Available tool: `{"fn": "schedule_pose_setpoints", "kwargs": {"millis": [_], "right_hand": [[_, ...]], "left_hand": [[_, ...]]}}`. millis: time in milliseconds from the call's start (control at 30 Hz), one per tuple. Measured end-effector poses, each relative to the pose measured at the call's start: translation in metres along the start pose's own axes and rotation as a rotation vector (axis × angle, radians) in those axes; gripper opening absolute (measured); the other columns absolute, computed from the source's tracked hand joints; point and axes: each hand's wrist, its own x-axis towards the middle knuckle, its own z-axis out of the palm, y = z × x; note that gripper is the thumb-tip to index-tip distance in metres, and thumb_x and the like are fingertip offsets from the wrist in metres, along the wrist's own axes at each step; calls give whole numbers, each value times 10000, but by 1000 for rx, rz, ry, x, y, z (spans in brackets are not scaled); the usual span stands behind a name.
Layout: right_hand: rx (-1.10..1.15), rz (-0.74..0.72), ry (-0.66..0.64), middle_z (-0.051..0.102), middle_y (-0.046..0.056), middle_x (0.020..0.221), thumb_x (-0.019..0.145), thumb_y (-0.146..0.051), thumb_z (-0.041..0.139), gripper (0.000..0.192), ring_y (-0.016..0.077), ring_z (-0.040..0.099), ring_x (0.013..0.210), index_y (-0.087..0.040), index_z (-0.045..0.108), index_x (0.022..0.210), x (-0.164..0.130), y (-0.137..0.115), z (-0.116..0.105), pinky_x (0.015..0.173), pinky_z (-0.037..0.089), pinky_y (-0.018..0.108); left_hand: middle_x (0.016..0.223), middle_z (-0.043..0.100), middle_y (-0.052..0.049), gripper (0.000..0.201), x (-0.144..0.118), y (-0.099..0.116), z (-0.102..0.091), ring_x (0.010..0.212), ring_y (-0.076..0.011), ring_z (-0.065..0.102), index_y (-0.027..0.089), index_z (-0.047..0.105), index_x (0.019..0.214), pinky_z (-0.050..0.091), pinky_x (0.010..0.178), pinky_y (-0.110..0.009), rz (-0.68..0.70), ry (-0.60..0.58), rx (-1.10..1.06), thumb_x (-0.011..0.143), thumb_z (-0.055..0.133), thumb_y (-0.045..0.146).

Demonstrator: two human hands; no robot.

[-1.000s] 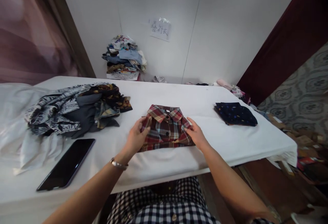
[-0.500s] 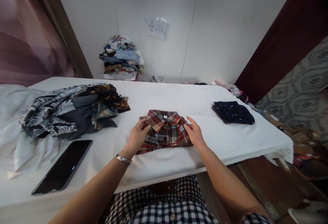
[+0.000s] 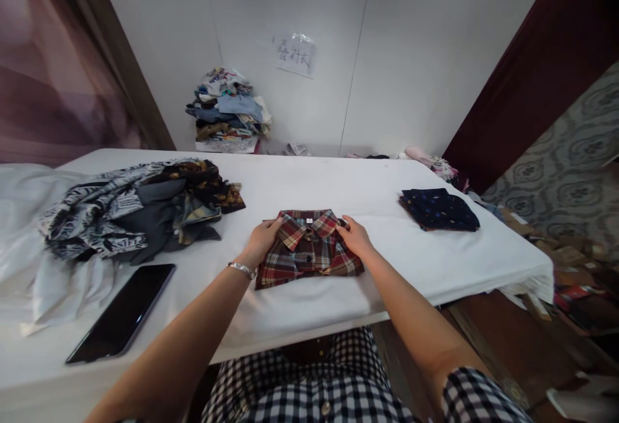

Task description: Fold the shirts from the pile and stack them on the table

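Head view is showing a folded plaid shirt [image 3: 308,250] lying near the front edge of the white table [image 3: 338,184]. It looks soft, light and floppy. The left hand [image 3: 264,240] and right hand [image 3: 355,237] are pressing its two sides, fingers loose, gripping nothing; those sides look best for lifting.

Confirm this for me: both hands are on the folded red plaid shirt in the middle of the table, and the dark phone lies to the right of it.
Not quite. Both the left hand and the right hand do rest on the folded red plaid shirt, but the head view shows the dark phone lying to its left, near the table's front edge.
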Motion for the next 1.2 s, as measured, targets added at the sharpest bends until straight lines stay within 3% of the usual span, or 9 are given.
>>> {"fn": "schedule_pose_setpoints", "kwargs": {"millis": [100, 167, 333, 467, 600, 700, 900, 1100, 1200], "right_hand": [[90, -87, 75, 710, 38, 907, 858, -400, 524, 419, 201, 646, 822, -219, 629, 1221, 2, -3, 4, 796, 508, 337], [74, -134, 128, 718, 25, 922, 869, -386, 516, 379, 200, 647, 842, -243, 638, 1199, 0, -1, 6, 810, 507, 337], [-223, -33, -26, 724, 39, 1054, 865, -271, 543, 318, 241, 652, 980, -281, 652, 1164, 0, 8, 12, 859, 489, 359], [-255, -40, -45, 696, 80, 1136, 905, -314, 503, 326, 267, 633, 1052, -254, 637, 1196, -1, 8, 8, 903, 480, 393], [-157, -258, 102, 584, 141, 1319, 933, -385, 458, 411, 291, 512, 1248, -206, 592, 1278, -17, -9, -2, 1057, 390, 462], [-187, -439, 45, 361, 99, 1538, 935, -476, 463, 547, 287, 270, 1441, -240, 452, 1428, -27, -21, 2, 1165, 233, 490], [-389, -328, -307, 283, 72, 1580, 931, -585, 417, 657, 247, 148, 1488, -268, 330, 1500, -24, -8, 32, 1189, 82, 527], [-238, -264, -312, 313, 48, 1569, 926, -563, 445, 579, 225, 187, 1480, -293, 438, 1439, -21, -7, 25, 1194, 102, 510], [35, -245, -114, 482, 82, 1464, 909, -562, 460, 506, 246, 347, 1413, -255, 614, 1280, -35, -5, 9, 1169, 239, 484]], "left_hand": [[974, 754, -78, 358, 4, 2, 5, 865, -212, 713, 186, 642, 1020, 560, 756, -319, 86, 30, -89, 812, 592, 472], [984, 752, -66, 353, 7, 0, 4, 871, -207, 708, 193, 643, 1032, 547, 755, -304, 121, 73, 47, 814, 588, 465], [835, 756, -80, 237, 17, -8, -2, 817, -240, 697, 186, 700, 811, 508, 739, -307, 38, 52, 336, 771, 637, 411], [1067, 720, -150, 428, 8, -5, -5, 1034, -318, 648, 166, 676, 1056, 472, 888, -394, 77, 127, 458, 783, 611, 490], [1359, 561, -172, 561, -19, 1, -4, 1266, -303, 512, 162, 525, 1318, 390, 1057, -438, 431, 218, 664, 879, 475, 507], [1490, 439, -166, 589, -34, -6, 2, 1397, -301, 365, 159, 486, 1366, 271, 1153, -473, 644, 112, 805, 895, 460, 513], [1509, 419, -162, 612, -31, -43, 12, 1435, -326, 302, 171, 466, 1399, 214, 1158, -552, 524, -84, 947, 897, 449, 521], [1520, 411, -136, 602, -25, -40, 8, 1452, -299, 271, 204, 475, 1396, 194, 1168, -532, 455, -106, 865, 906, 407, 546], [1523, 413, -114, 569, -35, -37, -5, 1444, -266, 299, 240, 470, 1395, 220, 1163, -526, 439, -78, 809, 929, 348, 543]]}}
